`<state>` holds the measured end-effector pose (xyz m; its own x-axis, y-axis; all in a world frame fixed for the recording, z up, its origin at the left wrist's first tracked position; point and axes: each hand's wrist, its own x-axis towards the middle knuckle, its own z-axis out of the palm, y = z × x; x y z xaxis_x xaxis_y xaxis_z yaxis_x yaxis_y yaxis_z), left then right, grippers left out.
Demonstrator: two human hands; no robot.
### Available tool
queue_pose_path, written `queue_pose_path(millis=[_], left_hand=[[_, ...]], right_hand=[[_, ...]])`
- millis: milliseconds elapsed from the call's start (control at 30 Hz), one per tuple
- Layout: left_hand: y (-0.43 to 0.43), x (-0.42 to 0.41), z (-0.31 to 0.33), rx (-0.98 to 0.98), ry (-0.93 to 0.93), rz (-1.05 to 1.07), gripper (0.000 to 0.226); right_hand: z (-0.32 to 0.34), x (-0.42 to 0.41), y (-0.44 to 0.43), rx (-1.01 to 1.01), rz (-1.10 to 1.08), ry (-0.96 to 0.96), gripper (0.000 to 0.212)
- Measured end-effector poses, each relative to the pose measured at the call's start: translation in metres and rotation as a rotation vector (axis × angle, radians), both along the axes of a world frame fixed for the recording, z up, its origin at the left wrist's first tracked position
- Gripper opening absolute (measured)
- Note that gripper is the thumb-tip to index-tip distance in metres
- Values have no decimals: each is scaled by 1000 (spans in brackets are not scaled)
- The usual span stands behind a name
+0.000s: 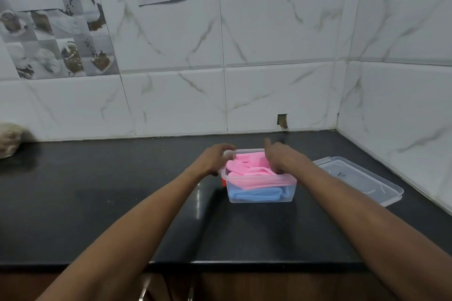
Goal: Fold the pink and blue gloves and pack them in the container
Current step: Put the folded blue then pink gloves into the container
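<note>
Centre frame, on a black counter [97, 190]: two hands pack gloves into a clear container [260, 200].
Pink gloves [247, 171] lie over blue gloves [254, 194] inside, so packing looks nearly done. The left hand [215, 159] grips the left rim. The right hand [283, 156] is on the pink gloves; pressing or gripping, I cannot tell. They likely need tucking below the rim before the lid [357, 178], at right, goes on.

It looked like a home kitchen; a black stone counter [97, 203] met marble-patterned wall tiles [281, 32]; cup-printed tiles [56, 51] sat at left; cabinet handles [144, 288] showed below.
</note>
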<state>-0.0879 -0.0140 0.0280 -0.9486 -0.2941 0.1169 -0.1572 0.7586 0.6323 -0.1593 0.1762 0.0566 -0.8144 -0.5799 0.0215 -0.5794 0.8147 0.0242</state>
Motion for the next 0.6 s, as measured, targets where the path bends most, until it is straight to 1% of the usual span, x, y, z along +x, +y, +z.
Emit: queue_pose_path(millis=[33,67,133,167,200,267,300,333,367,400,433,467,533,567,600], left_hand=[[1,1,2,98,-44,33,38],[4,0,4,124,-64,67,39],[11,-2,7,107,-69,130,41],[14,-4,7,102,-50,151,40],[16,-5,5,100,-18,155,39],[14,-8,1,109,86,137,36],[13,-7,-1,135,140,134,36],[13,-5,-3,165,185,135,36],[14,-3,-3,173,225,138,36],[14,-1,-4,133,264,149,34],[15,0,-4,50,305,164,31],[16,1,-3,-41,342,172,27],[18,3,1,-172,381,151,17],[18,4,5,-232,352,131,15],[18,4,11,-294,276,110,14]], right_hand=[[-5,-1,-3,9,9,2,79],[-8,-2,-6,17,8,-6,80],[-7,0,-9,3,-21,-16,82],[-4,2,-9,-31,-34,4,78],[1,3,-8,-79,-45,49,68],[16,7,-1,-157,-62,177,38],[24,9,3,-150,-53,210,25],[29,9,8,-120,-22,181,15],[32,7,11,-101,26,71,9],[32,6,12,-108,92,-87,8],[30,8,12,-139,162,-241,12],[27,7,10,-167,223,-301,23],[21,6,3,-117,311,-223,38],[16,3,-1,-74,333,-205,42],[10,0,-3,-39,338,-223,46]])
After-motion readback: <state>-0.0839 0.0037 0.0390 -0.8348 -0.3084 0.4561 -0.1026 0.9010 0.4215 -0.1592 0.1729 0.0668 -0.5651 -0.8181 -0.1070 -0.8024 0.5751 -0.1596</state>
